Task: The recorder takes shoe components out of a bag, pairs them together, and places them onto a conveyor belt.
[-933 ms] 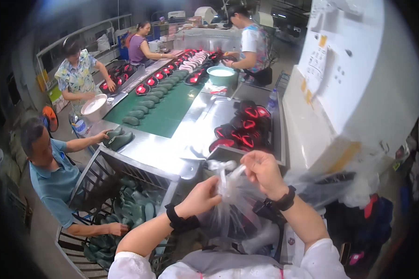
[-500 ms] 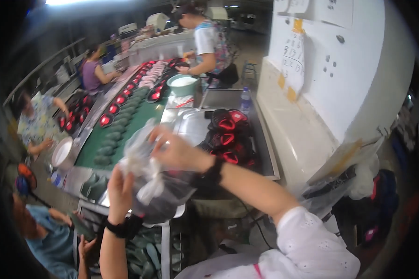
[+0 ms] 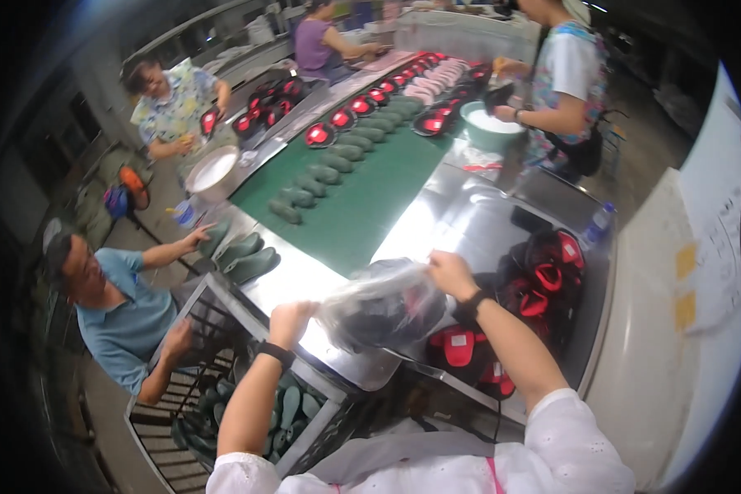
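Observation:
A clear plastic bag stretches between my two hands over the near end of the metal table. Dark contents with a little red show through it; their kind is hard to make out. My left hand is closed on the bag's left edge. At its upper right corner, my right hand pinches the plastic with closed fingers. Black-and-red shoe parts lie heaped on the metal surface just right of my right hand.
A green conveyor belt carries rows of green, red-and-black and pink shoe pieces. At the left, a person in a blue shirt sits by a metal-framed crate of green pieces. Other people work along the belt, near white-filled basins. A bottle stands right.
My hands have moved apart, from bunching the bag's gathered plastic close together to holding it spread between them. The bag is now lower over the table, and the view has turned left.

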{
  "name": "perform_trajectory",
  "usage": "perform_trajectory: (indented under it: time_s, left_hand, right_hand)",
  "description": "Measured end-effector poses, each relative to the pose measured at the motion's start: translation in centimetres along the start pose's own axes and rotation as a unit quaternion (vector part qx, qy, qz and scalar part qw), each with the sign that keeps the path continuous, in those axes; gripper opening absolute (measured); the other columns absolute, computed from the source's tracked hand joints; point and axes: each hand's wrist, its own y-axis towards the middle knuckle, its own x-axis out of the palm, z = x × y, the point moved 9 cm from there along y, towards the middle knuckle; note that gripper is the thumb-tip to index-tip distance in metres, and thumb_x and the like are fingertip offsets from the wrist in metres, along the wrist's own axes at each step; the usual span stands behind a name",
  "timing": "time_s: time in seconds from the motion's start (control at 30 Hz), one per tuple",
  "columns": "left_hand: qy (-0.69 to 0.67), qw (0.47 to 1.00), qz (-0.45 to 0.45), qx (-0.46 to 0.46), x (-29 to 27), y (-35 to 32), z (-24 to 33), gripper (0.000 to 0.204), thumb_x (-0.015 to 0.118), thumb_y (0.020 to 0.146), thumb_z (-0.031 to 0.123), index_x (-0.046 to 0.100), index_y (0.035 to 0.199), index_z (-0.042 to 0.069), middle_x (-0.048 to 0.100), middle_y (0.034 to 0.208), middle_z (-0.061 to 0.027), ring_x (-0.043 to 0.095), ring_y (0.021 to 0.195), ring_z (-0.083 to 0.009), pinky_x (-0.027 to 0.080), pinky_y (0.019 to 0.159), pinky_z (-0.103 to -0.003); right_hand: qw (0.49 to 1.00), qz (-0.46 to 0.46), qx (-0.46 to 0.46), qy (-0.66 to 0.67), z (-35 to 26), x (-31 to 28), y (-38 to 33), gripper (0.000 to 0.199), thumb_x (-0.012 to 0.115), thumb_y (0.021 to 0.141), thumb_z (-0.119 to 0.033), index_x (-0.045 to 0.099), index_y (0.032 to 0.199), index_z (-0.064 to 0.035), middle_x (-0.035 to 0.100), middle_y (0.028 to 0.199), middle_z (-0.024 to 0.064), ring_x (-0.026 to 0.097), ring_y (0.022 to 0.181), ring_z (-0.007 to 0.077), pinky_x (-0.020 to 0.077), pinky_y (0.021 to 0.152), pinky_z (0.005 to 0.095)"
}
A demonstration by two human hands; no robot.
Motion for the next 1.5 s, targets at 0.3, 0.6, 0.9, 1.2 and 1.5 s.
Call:
perform_trajectory:
  time_s: [0.3, 0.6, 0.9, 1.2, 1.5]
  left_hand:
    - [0.056, 0.973, 0.126, 0.187, 2.9, 2.3, 7.2, 0.056, 0.064, 0.065, 0.01, 0.045, 0.117, 0.003, 0.053, 0.107, -0.0148, 0.046, 0.11, -0.0259, 0.035, 0.094, -0.039]
    - [0.022, 0.991, -0.119, 0.053, 11.3, 2.4, -5.0, 0.04, 0.057, 0.073, 0.018, 0.051, 0.11, 0.004, 0.059, 0.071, -0.0156, 0.06, 0.064, -0.0254, 0.046, 0.051, -0.038]
    - [0.008, 0.982, 0.036, 0.185, 13.7, 6.2, 4.4, 0.031, 0.049, 0.078, 0.02, 0.059, 0.105, 0.008, 0.053, 0.116, -0.017, 0.047, 0.113, -0.0339, 0.033, 0.098, -0.05]
    - [0.03, 0.886, 0.002, 0.463, 6.2, 0.3, 7.5, 0.036, 0.063, 0.067, 0.022, 0.06, 0.101, 0.013, 0.056, 0.109, -0.0183, 0.049, 0.108, -0.0336, 0.037, 0.094, -0.046]
    - [0.006, 0.985, -0.157, 0.068, 9.8, -2.6, -7.3, 0.032, 0.062, 0.065, 0.02, 0.057, 0.094, 0.008, 0.061, 0.086, -0.0082, 0.056, 0.089, -0.0259, 0.042, 0.082, -0.046]
  right_hand:
    - [0.979, 0.036, -0.178, -0.093, -4.3, 2.2, -1.0, 0.046, 0.061, 0.07, -0.011, 0.051, 0.115, -0.0097, 0.048, 0.118, 0.0109, 0.044, 0.112, 0.0314, 0.0372, 0.09, 0.0448]
    - [0.942, -0.249, -0.183, -0.134, -6.4, 13.0, 1.4, 0.053, 0.059, 0.081, -0.021, 0.04, 0.126, -0.0008, 0.049, 0.122, 0.0202, 0.048, 0.111, 0.0341, 0.0407, 0.093, 0.0399]
    - [0.846, -0.306, -0.298, -0.32, -3.0, 15.4, 0.5, 0.029, 0.053, 0.077, -0.013, 0.062, 0.102, -0.0017, 0.055, 0.103, 0.0286, 0.054, 0.089, 0.0399, 0.0446, 0.078, 0.0437]
    - [0.871, -0.473, -0.118, -0.056, -10.4, 12.0, -0.9, 0.032, 0.046, 0.091, -0.025, 0.053, 0.104, 0.0032, 0.058, 0.098, 0.0264, 0.054, 0.089, 0.0417, 0.0423, 0.076, 0.0422]
    - [0.806, -0.454, -0.076, -0.373, 3.3, 6.4, -2.4, 0.058, 0.06, 0.077, -0.033, 0.046, 0.123, -0.0009, 0.056, 0.108, 0.0269, 0.053, 0.105, 0.0381, 0.0417, 0.09, 0.0434]
